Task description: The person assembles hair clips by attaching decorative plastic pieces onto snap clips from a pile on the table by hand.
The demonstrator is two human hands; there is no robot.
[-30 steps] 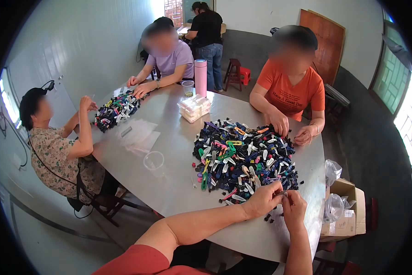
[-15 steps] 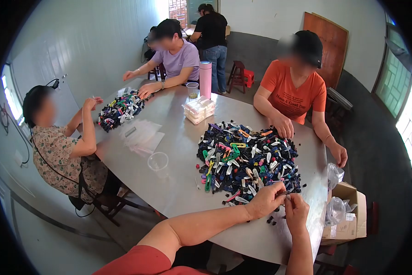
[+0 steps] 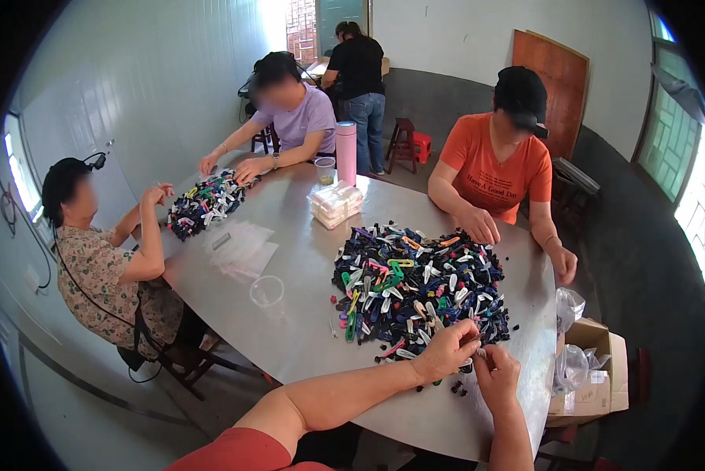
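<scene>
In the head view, our left hand (image 3: 446, 353) and right hand (image 3: 498, 377) meet low over the grey metal worktop (image 3: 305, 337), the multicoloured heap of small clips (image 3: 415, 286) towards 11 o'clock—presumably for short reaches. Both grips are narrow, apparently pinching a tiny piece (image 3: 480, 352)—our fingers hide its shape.

Bare desk (image 3: 305, 337) lies between the plastic cup (image 3: 267, 291) and the large clip pile (image 3: 419, 286). Across the far side, 1 pink bottle (image 3: 346, 153) and 1 packet stack (image 3: 336, 204) obstruct passage.
</scene>
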